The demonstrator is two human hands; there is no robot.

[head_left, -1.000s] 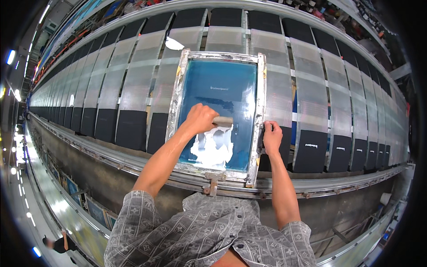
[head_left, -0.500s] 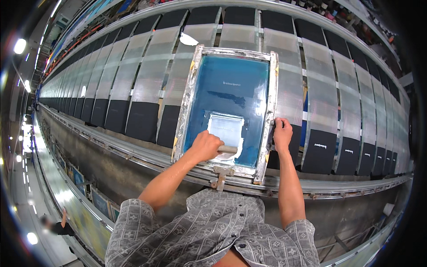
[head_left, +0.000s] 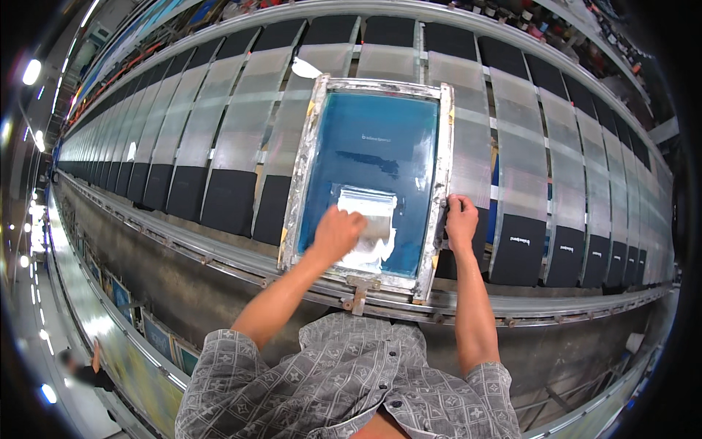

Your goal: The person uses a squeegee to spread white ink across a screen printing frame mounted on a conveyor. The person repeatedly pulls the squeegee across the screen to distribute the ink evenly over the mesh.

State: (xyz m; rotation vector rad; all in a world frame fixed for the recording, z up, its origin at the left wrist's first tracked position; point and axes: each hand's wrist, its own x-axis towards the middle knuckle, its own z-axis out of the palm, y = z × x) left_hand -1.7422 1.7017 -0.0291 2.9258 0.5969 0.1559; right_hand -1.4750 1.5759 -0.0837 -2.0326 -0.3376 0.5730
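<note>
A screen-printing frame (head_left: 444, 146) with a blue mesh (head_left: 351, 117) lies across the long printing table in front of me. My left hand (head_left: 338, 231) is closed around the handle of a squeegee (head_left: 376, 226), which stands on the lower part of the mesh. White ink (head_left: 365, 257) is spread beneath and on the near side of it. A small pale print design shows in the upper mesh, with a darker smear below it. My right hand (head_left: 462, 219) is closed on the right rail of the frame; its fingertips are partly hidden.
Dark fabric panels (head_left: 228, 201) lie in a long row of pallets on both sides. Some to the right carry white prints, such as this panel (head_left: 516, 249). A metal rail (head_left: 234, 265) runs along the near edge. A white scrap (head_left: 306, 69) sits by the frame's far left corner.
My left hand has pushed the squeegee a little away from me over the mesh, uncovering more white ink on the near side. My right hand stays at the frame's rail.
</note>
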